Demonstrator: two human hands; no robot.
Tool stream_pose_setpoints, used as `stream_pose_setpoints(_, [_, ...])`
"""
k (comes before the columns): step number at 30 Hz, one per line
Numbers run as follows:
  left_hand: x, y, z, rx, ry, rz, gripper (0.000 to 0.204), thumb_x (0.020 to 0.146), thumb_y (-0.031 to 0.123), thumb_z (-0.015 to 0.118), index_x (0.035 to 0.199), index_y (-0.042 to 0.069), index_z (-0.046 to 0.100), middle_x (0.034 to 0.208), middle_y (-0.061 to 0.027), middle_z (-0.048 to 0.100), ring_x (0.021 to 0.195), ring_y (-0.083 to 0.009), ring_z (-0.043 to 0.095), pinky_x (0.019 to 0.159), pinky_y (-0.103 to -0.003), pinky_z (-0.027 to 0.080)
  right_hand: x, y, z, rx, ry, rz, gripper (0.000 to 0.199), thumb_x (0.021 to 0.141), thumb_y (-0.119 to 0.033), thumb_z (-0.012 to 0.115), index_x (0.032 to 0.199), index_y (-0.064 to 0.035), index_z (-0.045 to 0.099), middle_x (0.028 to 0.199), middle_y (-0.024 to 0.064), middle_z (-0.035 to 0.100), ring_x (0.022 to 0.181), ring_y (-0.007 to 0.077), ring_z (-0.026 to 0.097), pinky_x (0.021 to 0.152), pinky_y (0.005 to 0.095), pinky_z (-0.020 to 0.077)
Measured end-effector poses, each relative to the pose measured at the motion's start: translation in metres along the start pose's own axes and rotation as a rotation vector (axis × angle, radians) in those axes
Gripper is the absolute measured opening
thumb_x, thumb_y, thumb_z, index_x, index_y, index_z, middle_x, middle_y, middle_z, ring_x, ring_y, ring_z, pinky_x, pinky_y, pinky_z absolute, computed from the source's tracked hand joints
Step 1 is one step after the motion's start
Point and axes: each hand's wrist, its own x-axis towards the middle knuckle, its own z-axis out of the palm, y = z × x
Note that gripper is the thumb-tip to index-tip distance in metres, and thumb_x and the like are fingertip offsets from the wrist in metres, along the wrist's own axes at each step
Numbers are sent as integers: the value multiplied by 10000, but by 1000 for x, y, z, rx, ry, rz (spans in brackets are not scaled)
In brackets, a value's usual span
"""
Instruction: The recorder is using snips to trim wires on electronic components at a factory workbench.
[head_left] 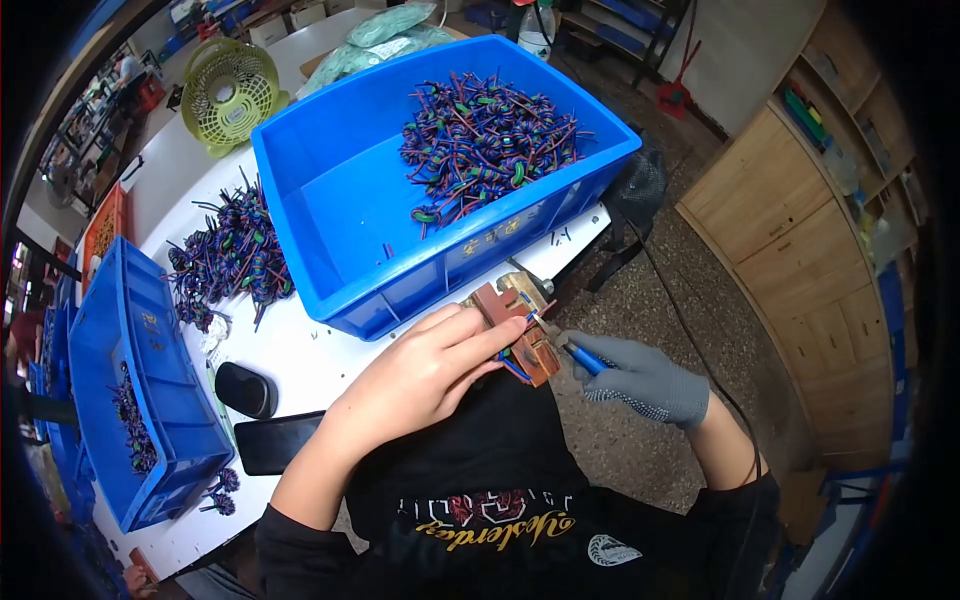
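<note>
My bare left hand (430,365) reaches over a brown block fixture (535,358) at the table's edge, its fingers bent together. Their tips press on a small wire-wound coil (529,318) there, mostly hidden, with bits of blue and green showing. In a grey dotted glove, my right hand (650,380) grips blue-handled pliers (590,360). The metal jaws meet the fixture's right side, close to my left fingertips; whether they are closed on a wire I cannot tell. Behind the fixture sits a metal clamp part (540,288).
A big blue bin (340,200) holds a heap of wound coils (490,145). More coils (235,250) lie left of it. Further left stand a smaller blue bin (180,400) and a green basket (230,95). A black mouse (245,390) and phone (275,443) lie near my left forearm. A black cable (680,310) hangs at right.
</note>
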Motion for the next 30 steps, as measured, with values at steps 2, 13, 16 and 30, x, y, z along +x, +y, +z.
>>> stream_pose_setpoints(2, [0,1,1,-9,-7,4,465,907,12,684,1368,49,631,917,-90,570,780,-256,538,752,-343,470,0,-3,1,-40,40,-39,371,976,-356,632,1186,-54,677,905,30,682,778,145,572,711,265,433])
stream_pose_setpoints(13, [-10,5,19,69,142,-26,463,882,4,707,1340,62,672,848,-66,540,709,-225,521,668,-316,453,14,-14,11,-206,62,-9,371,1037,-299,555,933,21,712,774,60,671,683,133,577,645,262,462])
stream_pose_setpoints(16, [-14,5,30,87,283,-5,465,871,1,713,1331,62,682,827,-63,524,690,-219,507,657,-312,447,18,-6,9,165,-32,87,398,1046,-317,546,926,25,711,786,63,675,683,133,577,643,260,466])
stream_pose_setpoints(30, [-6,14,5,81,86,-41,428,883,12,700,1307,35,656,938,-94,597,790,-272,588,756,-363,498,4,14,3,-314,69,-218,452,1016,-415,545,1183,-19,687,856,75,702,750,223,639,730,309,501])
